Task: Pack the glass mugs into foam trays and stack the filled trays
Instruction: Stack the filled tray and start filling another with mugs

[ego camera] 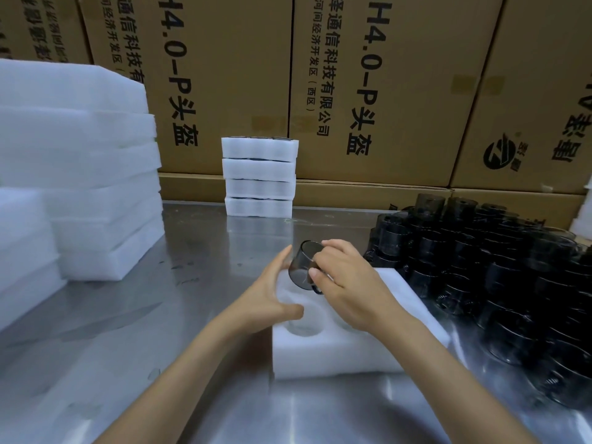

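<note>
Your right hand [344,280] is pinching a slick, breakable mug [302,267] tilted over the tray [352,350]; your left hand [272,293], fingers spread, is steadying the soft foam.

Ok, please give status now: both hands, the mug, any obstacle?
Right hand grips smoky mug, tilted over foam tray. Left hand open, steadying the tray. Visible pockets empty, nothing blocking them.

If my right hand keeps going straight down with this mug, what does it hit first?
Most likely the foam tray right beneath: the right hand holds the mug tilted above an empty pocket. Exact depth is unclear.
</note>
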The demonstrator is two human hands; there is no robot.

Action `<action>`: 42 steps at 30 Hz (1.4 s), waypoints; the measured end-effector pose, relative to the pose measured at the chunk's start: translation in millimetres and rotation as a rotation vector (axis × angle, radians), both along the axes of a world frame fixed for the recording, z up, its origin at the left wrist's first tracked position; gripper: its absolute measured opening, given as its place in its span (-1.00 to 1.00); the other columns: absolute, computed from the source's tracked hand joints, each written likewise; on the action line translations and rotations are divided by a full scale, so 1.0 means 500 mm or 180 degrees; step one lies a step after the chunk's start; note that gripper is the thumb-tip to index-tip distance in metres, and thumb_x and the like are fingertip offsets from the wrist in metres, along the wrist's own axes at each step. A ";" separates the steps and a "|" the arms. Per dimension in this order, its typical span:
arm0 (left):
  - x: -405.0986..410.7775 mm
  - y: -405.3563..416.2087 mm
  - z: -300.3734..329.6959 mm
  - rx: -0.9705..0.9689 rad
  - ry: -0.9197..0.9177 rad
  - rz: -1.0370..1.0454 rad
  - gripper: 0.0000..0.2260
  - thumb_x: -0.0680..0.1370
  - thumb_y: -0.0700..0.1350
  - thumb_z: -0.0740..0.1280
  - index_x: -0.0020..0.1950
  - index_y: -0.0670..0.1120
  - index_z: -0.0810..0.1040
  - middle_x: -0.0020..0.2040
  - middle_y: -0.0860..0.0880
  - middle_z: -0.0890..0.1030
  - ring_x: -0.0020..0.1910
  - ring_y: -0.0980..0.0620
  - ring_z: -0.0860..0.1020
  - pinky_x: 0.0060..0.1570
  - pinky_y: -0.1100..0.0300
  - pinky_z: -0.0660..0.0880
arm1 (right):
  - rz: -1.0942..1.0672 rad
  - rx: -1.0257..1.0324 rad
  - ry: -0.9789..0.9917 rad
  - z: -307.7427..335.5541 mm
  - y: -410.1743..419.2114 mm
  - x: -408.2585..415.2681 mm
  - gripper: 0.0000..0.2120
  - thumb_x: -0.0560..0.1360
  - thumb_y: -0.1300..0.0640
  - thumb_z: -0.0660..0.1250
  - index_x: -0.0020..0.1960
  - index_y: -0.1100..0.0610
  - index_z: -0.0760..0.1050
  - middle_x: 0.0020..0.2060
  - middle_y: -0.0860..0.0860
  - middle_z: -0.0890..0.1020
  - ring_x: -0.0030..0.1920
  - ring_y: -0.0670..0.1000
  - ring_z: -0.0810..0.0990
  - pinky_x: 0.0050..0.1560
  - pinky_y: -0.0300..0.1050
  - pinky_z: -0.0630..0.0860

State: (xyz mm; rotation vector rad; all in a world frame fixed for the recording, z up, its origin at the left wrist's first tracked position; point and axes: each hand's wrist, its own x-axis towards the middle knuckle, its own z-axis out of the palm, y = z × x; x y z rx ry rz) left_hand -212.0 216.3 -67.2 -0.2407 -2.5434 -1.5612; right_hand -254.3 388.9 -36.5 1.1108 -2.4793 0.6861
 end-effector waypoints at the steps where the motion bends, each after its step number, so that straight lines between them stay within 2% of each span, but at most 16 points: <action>1: 0.001 0.000 -0.004 0.0058 0.0008 -0.0024 -0.09 0.27 -0.13 0.37 0.55 0.09 0.01 0.47 0.16 0.23 0.42 0.25 0.24 0.31 0.30 0.31 | -0.0006 0.0042 0.0010 -0.001 -0.003 0.001 -0.78 0.62 0.10 0.12 -0.20 0.07 0.33 -0.12 -0.09 0.51 0.38 -0.09 0.19 0.15 -0.32 0.16; 3: 0.000 0.001 -0.009 0.0156 0.0055 -0.0085 -0.15 0.29 -0.16 0.38 0.52 0.11 0.11 0.43 0.20 0.31 0.38 0.32 0.28 0.25 0.41 0.32 | 0.0020 0.0082 0.0114 -0.003 -0.010 0.002 -0.80 0.62 0.10 0.11 -0.19 0.06 0.31 -0.11 -0.11 0.50 0.38 -0.06 0.21 0.18 -0.27 0.19; 5: -0.002 0.003 -0.011 0.0125 0.0169 -0.0159 -0.26 0.31 -0.21 0.38 0.39 0.24 0.23 0.29 0.33 0.42 0.28 0.39 0.37 0.10 0.53 0.33 | 0.0058 0.0237 0.0300 -0.004 -0.017 0.002 -0.82 0.62 0.10 0.11 -0.17 0.05 0.32 -0.09 -0.09 0.50 0.37 -0.03 0.24 0.26 -0.19 0.21; 7: -0.002 0.005 -0.008 0.0060 0.0223 -0.0152 -0.32 0.32 -0.21 0.39 0.29 0.31 0.27 0.22 0.34 0.45 0.23 0.38 0.41 0.05 0.54 0.34 | 0.0032 0.0488 0.0456 -0.005 -0.024 0.001 -0.83 0.62 0.10 0.10 -0.12 0.08 0.39 -0.05 -0.03 0.53 0.35 0.01 0.27 0.29 -0.12 0.22; 10: -0.004 0.001 -0.012 0.0101 0.0241 -0.0161 -0.31 0.33 -0.19 0.41 0.35 0.26 0.25 0.30 0.27 0.42 0.27 0.39 0.37 0.08 0.54 0.32 | -0.0047 0.0670 0.0671 -0.003 -0.021 -0.005 -0.80 0.61 0.09 0.11 -0.04 0.14 0.48 -0.02 -0.01 0.53 0.29 0.04 0.32 0.24 -0.11 0.22; 14: -0.004 -0.006 -0.016 -0.0007 0.0194 -0.0044 -0.21 0.36 -0.17 0.45 0.46 0.17 0.12 0.37 0.29 0.29 0.28 0.51 0.25 0.06 0.64 0.24 | -0.0093 0.0822 0.0933 -0.009 -0.019 -0.005 -0.80 0.60 0.07 0.11 -0.06 0.12 0.47 -0.07 -0.04 0.52 0.20 0.05 0.33 0.15 -0.16 0.15; 18: -0.004 -0.008 -0.017 -0.0250 0.0259 0.0020 -0.19 0.43 -0.22 0.44 0.53 0.11 0.06 0.43 0.24 0.21 0.39 0.36 0.15 0.09 0.69 0.16 | -0.0106 0.0862 0.0916 -0.014 -0.020 -0.002 -0.80 0.60 0.06 0.10 -0.05 0.11 0.46 -0.05 -0.04 0.52 0.20 0.04 0.32 0.14 -0.17 0.15; 20: 0.000 -0.009 -0.016 -0.0305 0.0269 0.0001 -0.21 0.44 -0.19 0.44 0.52 0.14 0.06 0.45 0.25 0.18 0.39 0.36 0.13 0.09 0.70 0.15 | -0.0095 0.0819 0.0847 -0.014 -0.018 -0.002 -0.78 0.60 0.02 0.11 0.01 0.10 0.48 -0.01 -0.06 0.51 0.21 0.01 0.32 0.17 -0.18 0.16; 23: 0.012 -0.011 -0.011 -0.0331 0.0343 -0.0004 -0.28 0.42 -0.04 0.38 0.47 0.26 0.08 0.46 0.32 0.15 0.37 0.45 0.12 0.14 0.65 0.15 | 0.0057 0.0271 0.0468 -0.009 -0.006 0.005 -0.74 0.59 0.04 0.17 0.22 0.06 0.48 0.13 -0.10 0.51 0.27 -0.07 0.28 0.27 -0.27 0.18; 26: 0.022 -0.016 -0.002 -0.0560 0.0641 0.0052 -0.35 0.40 0.02 0.25 0.45 0.31 0.11 0.46 0.35 0.15 0.42 0.44 0.06 0.33 0.45 0.06 | 0.0068 0.0120 0.0082 -0.008 0.010 0.007 -0.59 0.62 0.10 0.10 0.46 0.00 0.29 0.40 -0.16 0.35 0.44 -0.17 0.12 0.32 -0.43 -0.04; 28: 0.026 -0.018 0.000 -0.1001 0.0840 0.0025 -0.36 0.38 0.10 0.17 0.45 0.32 0.08 0.47 0.36 0.13 0.45 0.41 -0.01 0.39 0.40 -0.02 | 0.0024 0.0410 -0.0177 -0.016 0.014 0.004 -0.54 0.64 0.05 0.04 0.53 -0.02 0.12 0.50 -0.19 0.16 0.49 -0.21 -0.02 0.38 -0.40 -0.12; 31: 0.028 -0.018 -0.011 -0.1645 0.0891 -0.0016 -0.35 0.36 0.17 0.03 0.47 0.22 0.03 0.49 0.30 0.08 0.46 0.40 -0.05 0.43 0.37 -0.13 | -0.0024 0.0728 -0.0423 -0.025 0.009 0.004 -0.53 0.64 0.01 0.00 0.54 -0.01 0.07 0.52 -0.18 0.08 0.50 -0.21 -0.06 0.43 -0.28 -0.05; 33: 0.027 -0.018 -0.018 -0.1768 0.0847 -0.0020 -0.33 0.37 0.18 0.00 0.50 0.13 0.11 0.46 0.29 0.10 0.45 0.40 -0.04 0.42 0.40 -0.14 | -0.0061 0.0902 -0.0509 -0.027 0.008 0.003 -0.54 0.64 0.01 -0.02 0.53 -0.02 0.11 0.52 -0.17 0.10 0.51 -0.19 -0.04 0.44 -0.21 0.02; 37: 0.024 -0.016 -0.017 -0.1888 0.0756 -0.0017 -0.42 0.44 0.05 0.06 0.49 0.09 0.19 0.42 0.31 0.12 0.43 0.39 -0.02 0.40 0.42 -0.16 | -0.0065 0.1128 -0.0681 -0.029 0.012 0.000 -0.54 0.64 0.01 -0.06 0.54 -0.06 0.08 0.53 -0.20 0.05 0.51 -0.19 -0.03 0.43 -0.18 0.03; 40: 0.023 -0.013 -0.023 -0.1809 0.0756 0.0028 -0.45 0.47 0.08 0.05 0.49 0.12 0.19 0.42 0.35 0.13 0.46 0.37 -0.01 0.39 0.42 -0.16 | -0.0036 0.1056 -0.0688 -0.031 0.012 0.000 -0.54 0.65 -0.02 -0.07 0.54 -0.06 0.07 0.53 -0.20 0.05 0.51 -0.19 -0.03 0.43 -0.20 0.00; 42: 0.025 -0.010 -0.035 -0.1479 0.0752 0.0080 -0.49 0.51 0.13 0.03 0.48 0.15 0.19 0.44 0.34 0.17 0.46 0.38 0.02 0.44 0.35 -0.10 | 0.0012 0.0963 -0.0675 -0.033 0.011 -0.005 -0.55 0.65 -0.05 -0.04 0.52 -0.05 0.14 0.52 -0.18 0.12 0.51 -0.16 0.00 0.44 -0.16 0.00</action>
